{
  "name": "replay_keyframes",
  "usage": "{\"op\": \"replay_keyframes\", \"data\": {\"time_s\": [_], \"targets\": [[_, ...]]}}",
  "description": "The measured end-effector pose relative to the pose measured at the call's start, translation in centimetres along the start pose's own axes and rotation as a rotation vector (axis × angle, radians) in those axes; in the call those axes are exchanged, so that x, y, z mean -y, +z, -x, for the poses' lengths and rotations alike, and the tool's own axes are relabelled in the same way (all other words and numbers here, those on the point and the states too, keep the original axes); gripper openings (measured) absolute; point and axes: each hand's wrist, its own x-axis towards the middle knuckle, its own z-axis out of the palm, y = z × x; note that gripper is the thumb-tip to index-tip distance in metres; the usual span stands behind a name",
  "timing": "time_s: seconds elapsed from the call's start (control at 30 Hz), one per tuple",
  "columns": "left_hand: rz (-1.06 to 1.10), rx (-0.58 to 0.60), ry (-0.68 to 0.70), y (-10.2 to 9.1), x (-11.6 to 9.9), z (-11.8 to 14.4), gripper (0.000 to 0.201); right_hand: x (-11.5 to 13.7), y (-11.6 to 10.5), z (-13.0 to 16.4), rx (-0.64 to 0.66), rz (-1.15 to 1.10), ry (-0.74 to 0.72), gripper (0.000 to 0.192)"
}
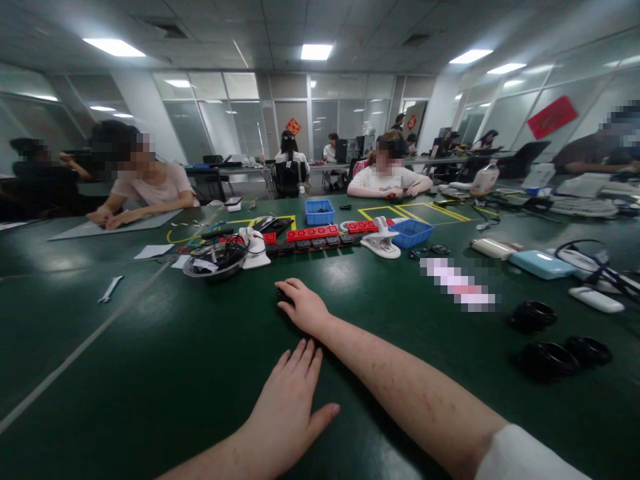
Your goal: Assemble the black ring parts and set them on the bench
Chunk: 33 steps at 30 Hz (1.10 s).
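Observation:
My right hand [304, 308] reaches across the green tabletop, its fingers curled over a small black object [284, 297]. Most of that object is hidden under the fingers, so its kind does not show. Closer to me, my left hand [290, 399] lies palm down with fingers stretched and thumb out to the side, holding nothing. Its fingertips are close to my right wrist. Beyond my right hand runs a row of red and black blocks [313, 233], with a white clip-like stand [383, 241] at its right part.
Blue bins [320, 212] [413, 233] stand behind. A round dark tray [220, 273] with cables is at left, a wrench [111, 289] farther left. Several black rings [549, 360] and a light-blue case [543, 264] lie at right. Other people sit around the table.

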Motion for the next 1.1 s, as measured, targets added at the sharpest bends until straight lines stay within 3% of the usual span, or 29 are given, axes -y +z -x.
{"op": "replay_keyframes", "data": {"time_s": [0.3, 0.73, 1.1], "targets": [[-0.037, 0.099, -0.030, -0.5, -0.3, -0.2, 0.071, -0.2, 0.1, -0.5, -0.015, 0.038, 0.006, 0.040], [-0.010, 0.009, 0.016, 0.9, 0.9, -0.3, 0.070, -0.3, -0.5, -0.2, -0.026, 0.028, -0.002, 0.037], [-0.034, -0.006, 0.012, 0.0, 0.1, -0.1, 0.066, 0.3, -1.0, 0.9, -0.222, 0.087, 0.006, 0.057]]}}
